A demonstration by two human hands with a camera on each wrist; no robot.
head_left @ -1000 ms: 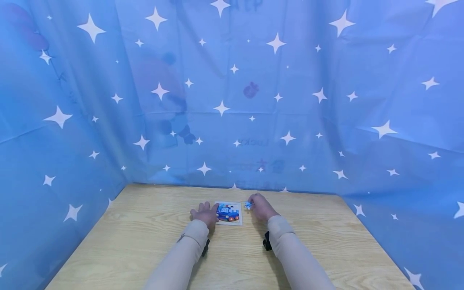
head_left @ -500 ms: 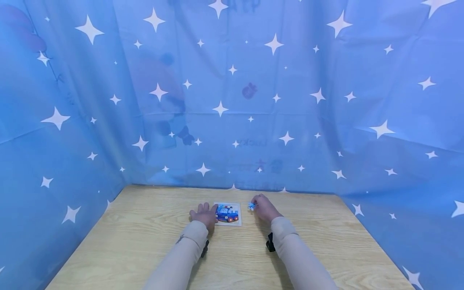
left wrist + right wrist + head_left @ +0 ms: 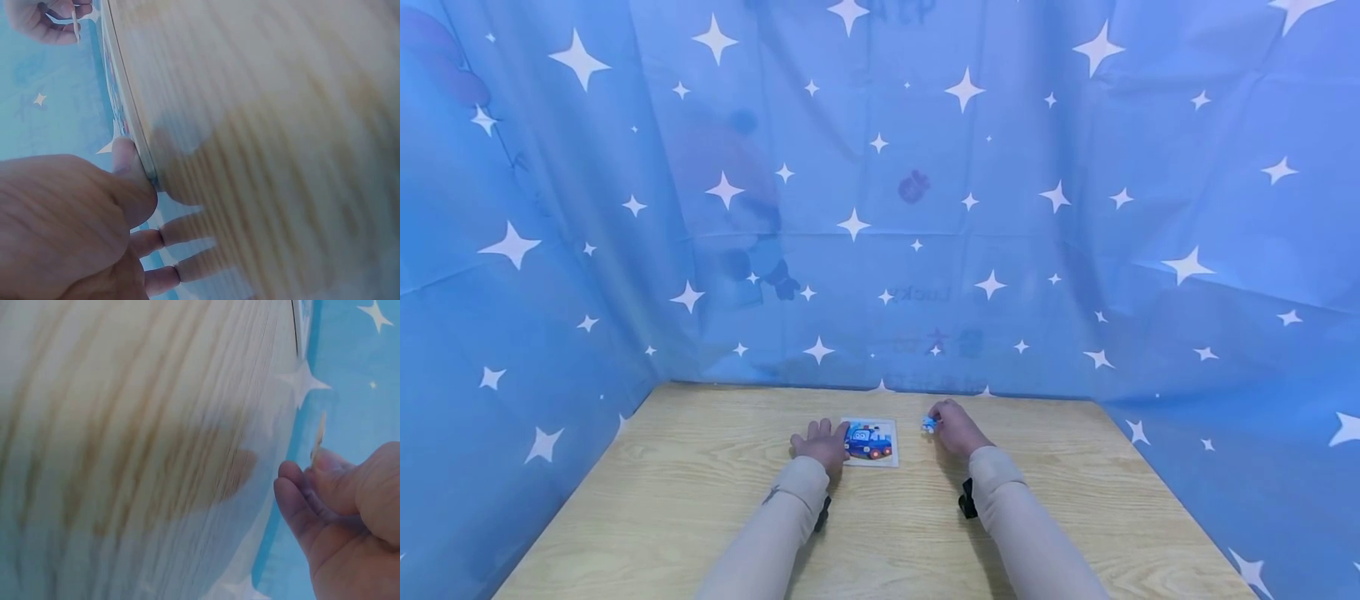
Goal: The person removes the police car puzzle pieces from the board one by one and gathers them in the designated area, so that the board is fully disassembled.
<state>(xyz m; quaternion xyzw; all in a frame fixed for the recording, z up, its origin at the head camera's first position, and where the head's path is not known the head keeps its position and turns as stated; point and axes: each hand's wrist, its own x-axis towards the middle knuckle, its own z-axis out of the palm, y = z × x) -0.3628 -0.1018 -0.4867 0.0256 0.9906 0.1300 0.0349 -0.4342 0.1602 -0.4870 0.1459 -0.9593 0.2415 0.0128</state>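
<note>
A square jigsaw puzzle board (image 3: 872,444), printed with a blue cartoon vehicle, lies flat near the back of the table. My left hand (image 3: 822,444) rests at its left side, fingers spread on the tabletop. In the left wrist view the thumb (image 3: 128,164) presses on the edge of the board, seen almost edge-on. To the right of the board, my right hand (image 3: 958,427) pinches a small blue-and-white puzzle piece (image 3: 929,424) between thumb and finger. Seen from the right wrist, that thin piece (image 3: 320,434) stands upright, held above the wood.
The wooden table (image 3: 700,517) has a glossy grained top that mirrors the hands. A blue curtain (image 3: 880,208) with white stars hangs right behind its back edge and along both sides. Each wrist carries a black camera.
My right hand has drawn a little to the right, carrying the puzzle piece farther from the board. The left hand stays at the board's left edge.
</note>
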